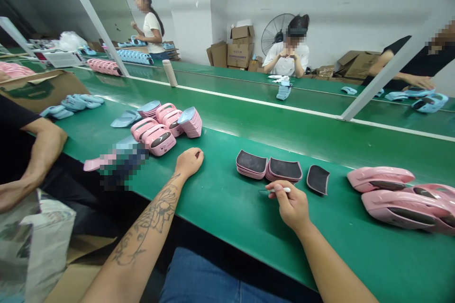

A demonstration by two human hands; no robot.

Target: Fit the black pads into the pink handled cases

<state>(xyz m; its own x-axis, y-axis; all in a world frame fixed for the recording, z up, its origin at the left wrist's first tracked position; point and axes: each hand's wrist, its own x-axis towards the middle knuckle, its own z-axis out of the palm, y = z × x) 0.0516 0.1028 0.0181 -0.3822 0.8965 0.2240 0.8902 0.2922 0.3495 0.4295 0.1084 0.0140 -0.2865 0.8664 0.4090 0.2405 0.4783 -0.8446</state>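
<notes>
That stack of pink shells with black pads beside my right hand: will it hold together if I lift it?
The stack of pink shells probably feels light and stiff, as the pieces look like thin moulded plastic. They appear only nested, so they may slide apart if pushed sideways. Their smooth, curved sides could be slippery, so supporting it from below seems safer.

Padded shells (251, 162) lie left of casings (380, 179) on the belt (220, 213).

Head-worn view, facing forward and down

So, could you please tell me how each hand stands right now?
Left hand: closed, nothing visible in it, resting on the green conveyor belt.
Right hand: closed, holding a slim white-handled tool.
</notes>
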